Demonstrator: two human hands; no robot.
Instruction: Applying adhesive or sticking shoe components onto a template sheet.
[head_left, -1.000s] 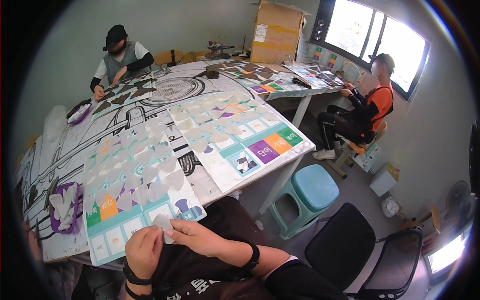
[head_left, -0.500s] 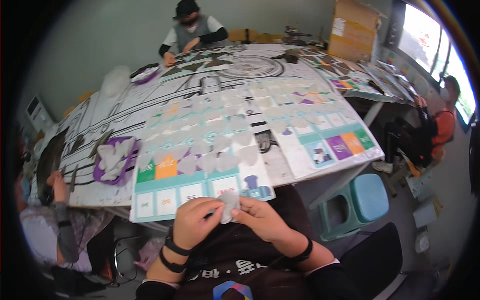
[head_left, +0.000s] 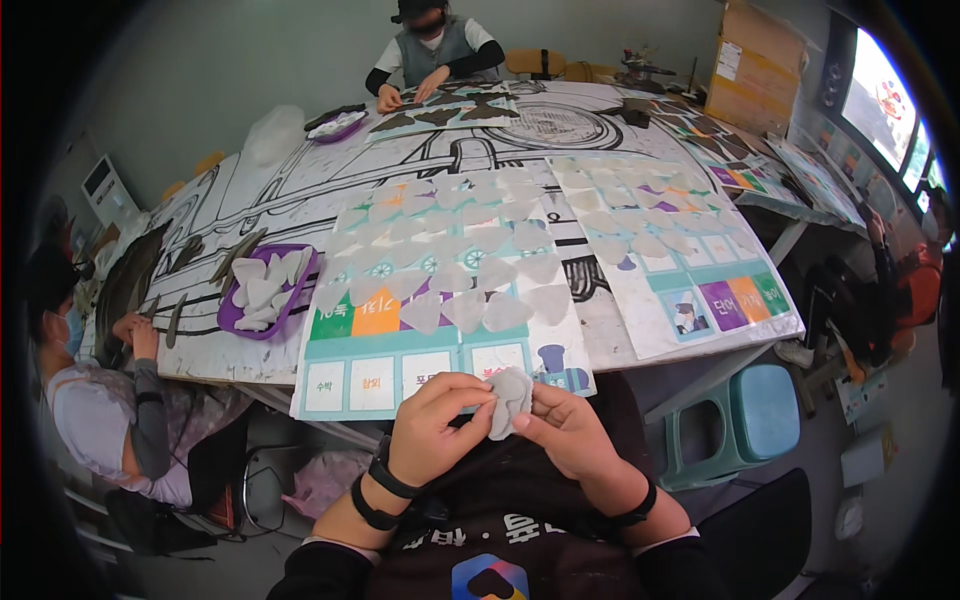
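Observation:
Between my two hands, just in front of the table's near edge, is a small pale grey-white piece, thin and soft-looking [head_left: 510, 402], with a curved crease or fold on its face. My left hand [head_left: 438, 428] pinches its left edge between thumb and fingertips. On the other edge, my right hand [head_left: 572, 436] grips it with the thumb in front and fingers behind. Beyond lies a printed picture sheet [head_left: 335, 346] with rows of similar pale, rounded pieces [head_left: 510, 312] on it. A second printed sheet [head_left: 655, 330] to the right carries more of them.
A purple basket [head_left: 312, 268] of white pieces stands at left. One person [head_left: 440, 62] works with dark pieces across the table; another [head_left: 105, 390] sits at left with dark strips, and a third [head_left: 905, 290] sits far right. A blue-green stool [head_left: 765, 412] stands right of the table.
The view has shifted, so most of the scene sits further right. My hands still hold the pale piece, which now shows a broader face with a curved crease.

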